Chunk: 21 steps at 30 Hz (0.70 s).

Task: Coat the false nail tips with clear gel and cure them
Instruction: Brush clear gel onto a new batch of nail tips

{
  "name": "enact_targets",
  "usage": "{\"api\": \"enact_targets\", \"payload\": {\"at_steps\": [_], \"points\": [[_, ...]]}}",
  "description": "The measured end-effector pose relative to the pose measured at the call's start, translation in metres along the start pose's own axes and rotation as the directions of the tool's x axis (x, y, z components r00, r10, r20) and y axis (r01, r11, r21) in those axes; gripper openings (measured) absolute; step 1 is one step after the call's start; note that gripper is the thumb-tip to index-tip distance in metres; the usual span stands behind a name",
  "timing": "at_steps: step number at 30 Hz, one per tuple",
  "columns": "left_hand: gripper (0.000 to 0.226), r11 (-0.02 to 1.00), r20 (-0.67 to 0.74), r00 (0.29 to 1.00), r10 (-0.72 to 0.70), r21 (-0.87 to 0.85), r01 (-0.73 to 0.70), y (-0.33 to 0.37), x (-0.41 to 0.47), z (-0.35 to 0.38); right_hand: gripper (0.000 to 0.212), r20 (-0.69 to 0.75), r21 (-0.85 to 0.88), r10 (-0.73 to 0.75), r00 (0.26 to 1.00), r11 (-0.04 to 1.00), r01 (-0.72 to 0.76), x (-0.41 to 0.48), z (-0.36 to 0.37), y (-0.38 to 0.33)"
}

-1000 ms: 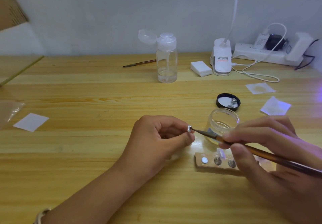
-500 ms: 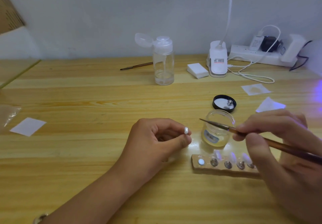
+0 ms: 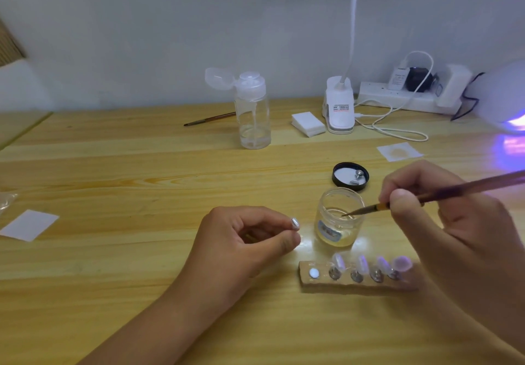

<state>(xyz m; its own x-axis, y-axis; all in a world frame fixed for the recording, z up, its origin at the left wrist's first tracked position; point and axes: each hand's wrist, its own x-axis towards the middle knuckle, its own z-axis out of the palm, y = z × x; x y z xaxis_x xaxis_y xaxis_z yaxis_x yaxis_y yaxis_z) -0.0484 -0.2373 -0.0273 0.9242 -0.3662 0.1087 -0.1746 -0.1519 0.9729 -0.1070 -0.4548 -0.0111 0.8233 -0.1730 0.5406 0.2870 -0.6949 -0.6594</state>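
Now my right hand point(image 3: 443, 217) is dipping the brush point(image 3: 426, 197) into the gel jar point(image 3: 339, 222) to reload, while my left hand point(image 3: 244, 239) is pinching one nail tip point(image 3: 295, 223) upward, ready for coating.

brush point(image 3: 443, 192) end: cut off right | lamp point(image 3: 502, 94): cut off right | jar label point(image 3: 328, 229): unreadable

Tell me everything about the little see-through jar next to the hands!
The little jar is round and clear; whether glass or plastic is hard to tell. Its lid is off. It stands upright on the wooden table, between the two hands, behind the strip of nail tips. A shallow pool of clear, faintly yellowish gel sits at the bottom, and a small label shows on its side. The brush held by the right hand dips its tip through the open mouth.
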Motion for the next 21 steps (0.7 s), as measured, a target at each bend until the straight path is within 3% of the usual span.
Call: {"api": "enact_targets", "payload": {"at_steps": [9,21], "points": [[0.013,0.999,-0.001,1.0,0.015,0.041,-0.015,-0.0018,0.0007,0.0008,0.01,0.162,-0.075,0.024,0.987,0.997,-0.012,-0.0002,0.0068,0.0009],[0.013,0.999,0.007,1.0,0.02,0.051,-0.021,-0.0017,0.0005,0.0008,0.007,0.14,-0.089,-0.001,0.99,0.996,0.014,-0.0014,0.0072,-0.0007]]}}
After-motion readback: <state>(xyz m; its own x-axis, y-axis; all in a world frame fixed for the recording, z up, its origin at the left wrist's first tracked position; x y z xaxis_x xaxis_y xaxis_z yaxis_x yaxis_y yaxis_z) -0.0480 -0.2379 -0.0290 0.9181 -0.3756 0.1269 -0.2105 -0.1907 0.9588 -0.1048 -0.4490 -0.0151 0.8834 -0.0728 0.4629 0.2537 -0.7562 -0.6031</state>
